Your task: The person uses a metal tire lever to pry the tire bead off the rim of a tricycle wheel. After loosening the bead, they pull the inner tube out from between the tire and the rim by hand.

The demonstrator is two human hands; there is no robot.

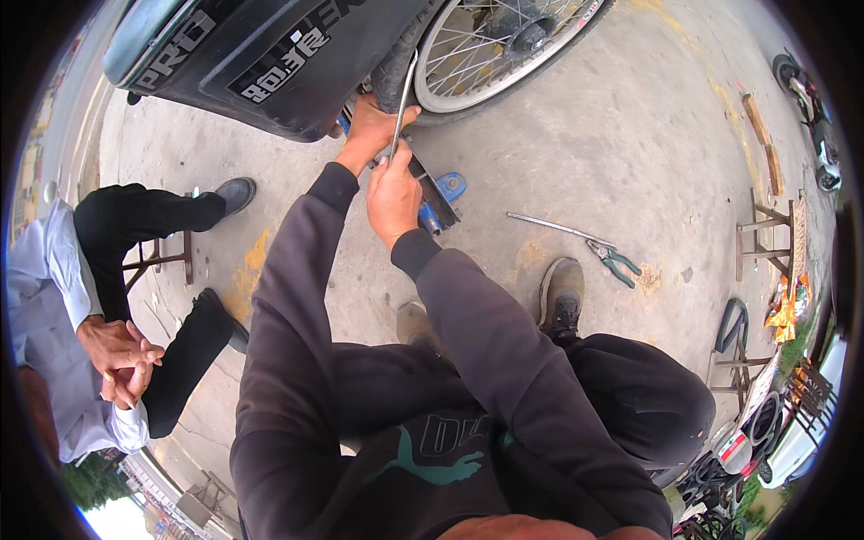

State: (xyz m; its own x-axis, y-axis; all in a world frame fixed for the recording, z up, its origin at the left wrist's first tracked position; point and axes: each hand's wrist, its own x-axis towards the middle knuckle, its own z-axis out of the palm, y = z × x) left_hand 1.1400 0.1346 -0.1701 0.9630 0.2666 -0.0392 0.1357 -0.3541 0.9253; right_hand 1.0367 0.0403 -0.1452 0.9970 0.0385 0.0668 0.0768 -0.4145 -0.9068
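A slim, smooth silver metal lever (404,103), slightly curved at its upper end, lies top centre against a spoked wheel (529,38) with a black rubber tyre (393,76); its long axis runs nearly up the frame, leaning right. The right hand's (393,200) grip is closed around its lower end. The left hand (369,129) is at the tyre, its grip partly hidden; I cannot tell its hold. Right of centre, green-handled pliers (614,261) lie on rough grey concrete (504,288).

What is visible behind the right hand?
Part of a blue-and-dark metal device shows beyond the right hand; whatever lies directly behind the hand is covered.
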